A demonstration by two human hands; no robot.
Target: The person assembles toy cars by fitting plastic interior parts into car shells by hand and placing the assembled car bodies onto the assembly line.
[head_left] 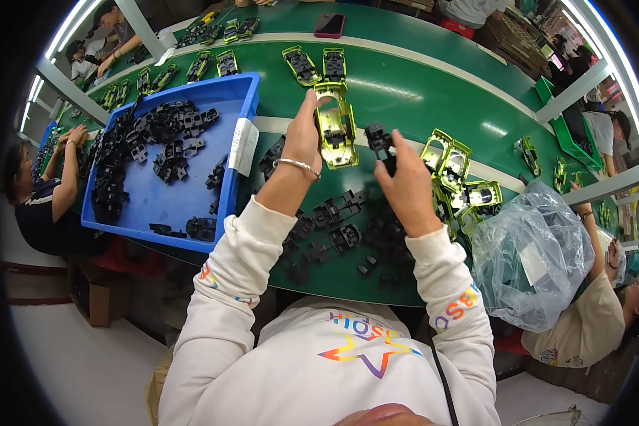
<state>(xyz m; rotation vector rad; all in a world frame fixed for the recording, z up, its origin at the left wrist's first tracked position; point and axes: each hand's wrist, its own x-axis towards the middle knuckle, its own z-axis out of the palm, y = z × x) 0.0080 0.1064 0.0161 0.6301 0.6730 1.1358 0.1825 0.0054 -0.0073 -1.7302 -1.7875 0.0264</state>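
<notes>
I have the left hand (303,142) gripping the left edge of a glossy yellow-green toy-car body shell (339,148) with cut-out openings, held up over the green surface (397,85). The shell's long axis runs almost straight away from the wearer, one end toward the chest, the other toward two matching yellow-green shells (334,65) farther out; I can't tell nose from tail. My right hand (410,186) pinches a black moulded plastic part (380,140) between thumb and fingers, just right of the shell and apart from it. This part's long axis slants, its far end leaning left, its near end partly hidden by the hand.

For writing, I get a white paper label (244,145) on the right wall of the blue plastic tray (247,92), its marks too small for me to read. Rainbow-coloured lettering and a star print mark the white sweatshirt (298,358). A pale slip (534,266) shows at the clear plastic bag (500,284), right of the hands. Loose black parts (337,209) lie below them.
</notes>
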